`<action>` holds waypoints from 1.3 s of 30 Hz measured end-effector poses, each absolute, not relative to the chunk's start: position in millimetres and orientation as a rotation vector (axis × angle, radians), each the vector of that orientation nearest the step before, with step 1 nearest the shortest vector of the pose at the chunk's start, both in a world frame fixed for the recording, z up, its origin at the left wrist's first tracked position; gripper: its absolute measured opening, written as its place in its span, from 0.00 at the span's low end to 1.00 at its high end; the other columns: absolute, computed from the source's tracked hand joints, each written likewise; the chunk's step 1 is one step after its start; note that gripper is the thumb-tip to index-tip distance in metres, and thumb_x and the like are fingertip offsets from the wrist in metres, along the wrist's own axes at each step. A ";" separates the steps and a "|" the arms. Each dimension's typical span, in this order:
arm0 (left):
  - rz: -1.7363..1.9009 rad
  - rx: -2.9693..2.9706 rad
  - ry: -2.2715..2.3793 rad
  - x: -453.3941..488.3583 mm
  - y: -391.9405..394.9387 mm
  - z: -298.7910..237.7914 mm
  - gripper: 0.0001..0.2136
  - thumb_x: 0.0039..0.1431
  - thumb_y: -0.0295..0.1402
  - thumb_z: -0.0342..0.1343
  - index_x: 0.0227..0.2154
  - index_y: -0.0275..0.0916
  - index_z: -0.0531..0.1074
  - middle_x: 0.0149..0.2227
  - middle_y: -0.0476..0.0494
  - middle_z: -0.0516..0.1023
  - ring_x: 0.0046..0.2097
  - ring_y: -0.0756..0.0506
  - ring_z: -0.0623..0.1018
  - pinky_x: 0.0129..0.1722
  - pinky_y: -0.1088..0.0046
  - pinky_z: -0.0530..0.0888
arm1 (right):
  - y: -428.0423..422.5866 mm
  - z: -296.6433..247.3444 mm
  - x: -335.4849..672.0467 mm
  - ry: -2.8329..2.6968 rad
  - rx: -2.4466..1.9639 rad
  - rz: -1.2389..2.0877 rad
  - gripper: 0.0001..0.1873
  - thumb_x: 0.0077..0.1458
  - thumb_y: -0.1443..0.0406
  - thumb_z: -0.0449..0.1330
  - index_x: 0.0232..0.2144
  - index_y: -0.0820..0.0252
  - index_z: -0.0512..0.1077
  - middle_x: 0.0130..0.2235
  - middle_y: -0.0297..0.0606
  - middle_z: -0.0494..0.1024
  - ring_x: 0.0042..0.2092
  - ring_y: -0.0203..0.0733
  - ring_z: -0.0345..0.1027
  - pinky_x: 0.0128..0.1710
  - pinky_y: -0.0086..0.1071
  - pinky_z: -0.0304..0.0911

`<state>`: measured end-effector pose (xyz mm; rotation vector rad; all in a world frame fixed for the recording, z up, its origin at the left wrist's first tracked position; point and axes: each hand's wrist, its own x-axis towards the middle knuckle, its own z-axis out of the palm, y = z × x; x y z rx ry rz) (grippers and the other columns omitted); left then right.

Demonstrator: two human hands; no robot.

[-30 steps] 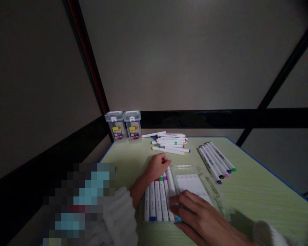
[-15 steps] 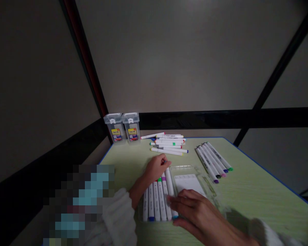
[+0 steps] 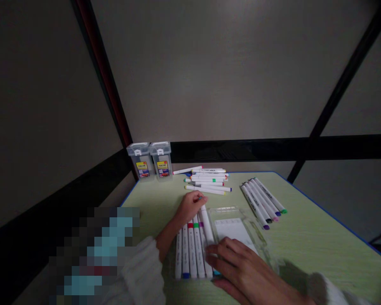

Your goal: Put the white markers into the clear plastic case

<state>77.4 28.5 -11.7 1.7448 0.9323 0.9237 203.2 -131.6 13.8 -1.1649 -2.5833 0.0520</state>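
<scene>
My left hand [image 3: 192,205] is closed, its fingertips pinching the far end of a white marker [image 3: 207,226]. That marker lies on the right side of a row of white markers [image 3: 192,254] in a clear plastic case [image 3: 225,209]. The row shows red, green and purple bands and one dark blue end. Over the pinched marker's near end is my right hand [image 3: 241,267], fingers stretched out and touching it, thumb apart below. A light blue end shows between thumb and fingers. The case's right part, with a white sheet [image 3: 233,228] in it, is partly hidden by my right hand.
Several white markers [image 3: 263,201] lie side by side at the right. A loose pile of markers [image 3: 208,180] is at the back of the table [image 3: 307,241]. Two clear lidded boxes [image 3: 142,163] stand at the back left. A wall [image 3: 222,84] rises behind.
My left hand has shifted slightly left with the marker's far end, so the marker leans a little more left. My right hand stays at the near end. The view has shifted slightly.
</scene>
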 end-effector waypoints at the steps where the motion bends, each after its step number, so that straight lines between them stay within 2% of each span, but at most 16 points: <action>1: 0.927 1.727 0.931 77.3 28.9 -11.4 0.10 0.45 0.37 0.52 0.19 0.34 0.63 0.16 0.55 0.58 0.20 0.55 0.58 0.21 0.79 0.53 | -131.9 13.9 203.5 -2.576 -1.159 0.041 0.13 0.51 0.64 0.57 0.42 0.57 0.68 0.44 0.34 0.72 0.42 0.43 0.64 0.42 0.37 0.63; 7: 0.959 1.595 0.932 76.9 30.1 -7.8 0.10 0.43 0.37 0.51 0.16 0.36 0.61 0.15 0.55 0.59 0.19 0.55 0.60 0.20 0.79 0.54 | -134.8 18.7 206.7 -2.513 -1.132 -0.004 0.13 0.53 0.65 0.55 0.43 0.57 0.67 0.47 0.37 0.70 0.45 0.44 0.65 0.44 0.39 0.64; 12: 0.985 1.546 0.962 75.9 30.0 -5.1 0.08 0.42 0.35 0.50 0.16 0.35 0.61 0.15 0.54 0.60 0.20 0.55 0.62 0.21 0.79 0.58 | -133.5 21.3 208.1 -2.453 -1.152 0.010 0.12 0.56 0.69 0.50 0.42 0.62 0.68 0.47 0.43 0.70 0.47 0.44 0.65 0.43 0.37 0.65; 20: 0.942 1.551 0.961 76.3 27.9 -4.7 0.08 0.42 0.34 0.50 0.16 0.35 0.62 0.15 0.54 0.60 0.20 0.55 0.62 0.20 0.79 0.58 | -133.7 23.1 209.0 -2.535 -1.029 0.065 0.14 0.57 0.67 0.50 0.45 0.62 0.67 0.46 0.39 0.71 0.45 0.40 0.66 0.46 0.32 0.63; 27: 1.020 1.578 0.961 77.8 25.0 -1.6 0.10 0.47 0.37 0.48 0.19 0.34 0.65 0.17 0.53 0.60 0.22 0.54 0.63 0.22 0.79 0.60 | -132.4 24.9 213.6 -2.489 -1.057 0.023 0.17 0.60 0.66 0.43 0.45 0.64 0.68 0.45 0.43 0.72 0.45 0.40 0.66 0.45 0.31 0.64; 35: 1.055 1.555 0.951 78.4 26.5 -5.3 0.14 0.51 0.42 0.46 0.21 0.35 0.64 0.17 0.53 0.62 0.21 0.54 0.64 0.23 0.79 0.62 | -128.0 14.6 220.2 -2.330 -1.144 -0.017 0.17 0.59 0.69 0.45 0.48 0.65 0.66 0.47 0.46 0.71 0.47 0.40 0.65 0.46 0.36 0.64; 39: 1.059 1.560 0.924 77.6 28.1 -7.5 0.15 0.53 0.43 0.43 0.24 0.36 0.64 0.16 0.53 0.64 0.21 0.53 0.64 0.24 0.78 0.62 | -122.3 9.3 231.5 -2.183 -1.236 -0.116 0.17 0.58 0.70 0.46 0.48 0.62 0.66 0.48 0.45 0.70 0.49 0.43 0.64 0.48 0.41 0.62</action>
